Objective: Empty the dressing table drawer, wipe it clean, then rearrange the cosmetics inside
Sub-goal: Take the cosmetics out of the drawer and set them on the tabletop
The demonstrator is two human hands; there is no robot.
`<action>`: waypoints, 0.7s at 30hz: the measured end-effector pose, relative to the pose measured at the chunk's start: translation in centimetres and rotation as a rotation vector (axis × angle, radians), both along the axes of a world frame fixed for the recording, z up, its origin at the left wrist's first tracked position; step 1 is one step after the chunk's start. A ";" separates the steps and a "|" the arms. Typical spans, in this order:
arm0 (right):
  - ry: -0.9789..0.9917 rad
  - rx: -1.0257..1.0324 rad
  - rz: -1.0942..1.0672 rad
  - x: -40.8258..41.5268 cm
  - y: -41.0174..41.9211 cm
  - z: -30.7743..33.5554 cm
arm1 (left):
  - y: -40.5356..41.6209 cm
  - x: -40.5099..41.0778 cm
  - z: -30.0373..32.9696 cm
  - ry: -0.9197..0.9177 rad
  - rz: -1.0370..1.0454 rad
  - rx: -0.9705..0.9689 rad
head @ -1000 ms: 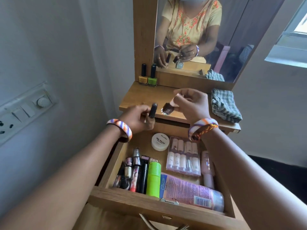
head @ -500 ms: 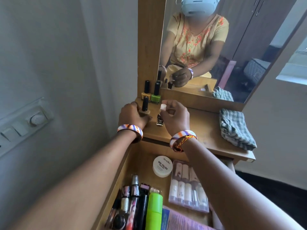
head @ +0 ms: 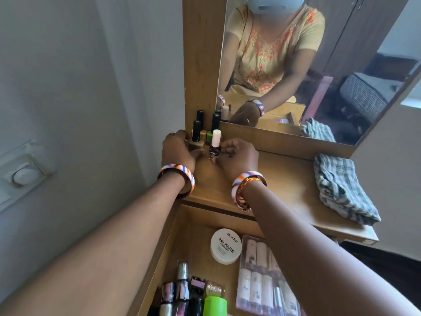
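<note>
While hands (head: 211,153) hold polish bottles (head: 215,145) – tabletop (head: 284,179) rightward bare.

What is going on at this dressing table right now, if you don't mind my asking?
A person is moving nail polish from the open drawer onto the tabletop. The left hand holds a tan bottle, the right hand a dark white-capped bottle, both beside two bottles at the mirror. Most cosmetics remain in the drawer; a folded cloth waits.
</note>
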State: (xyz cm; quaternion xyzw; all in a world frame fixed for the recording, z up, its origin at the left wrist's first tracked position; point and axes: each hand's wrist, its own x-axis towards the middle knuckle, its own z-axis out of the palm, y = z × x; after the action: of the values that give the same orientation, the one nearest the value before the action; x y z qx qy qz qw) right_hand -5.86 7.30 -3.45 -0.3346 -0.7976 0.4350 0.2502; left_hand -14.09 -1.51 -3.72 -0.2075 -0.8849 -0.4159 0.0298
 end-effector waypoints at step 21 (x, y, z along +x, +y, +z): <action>-0.005 -0.064 -0.081 -1.9 0.9 -0.2 | 0.6 -1.5 -0.4 -0.084 -0.010 0.027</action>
State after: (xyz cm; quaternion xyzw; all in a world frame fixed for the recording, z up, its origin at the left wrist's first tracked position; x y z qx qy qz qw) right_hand -7.81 8.25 -3.62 -0.3757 -0.7697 0.4490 0.2546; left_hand -15.56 -0.90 -4.10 -0.1940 -0.8786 -0.4362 -0.0066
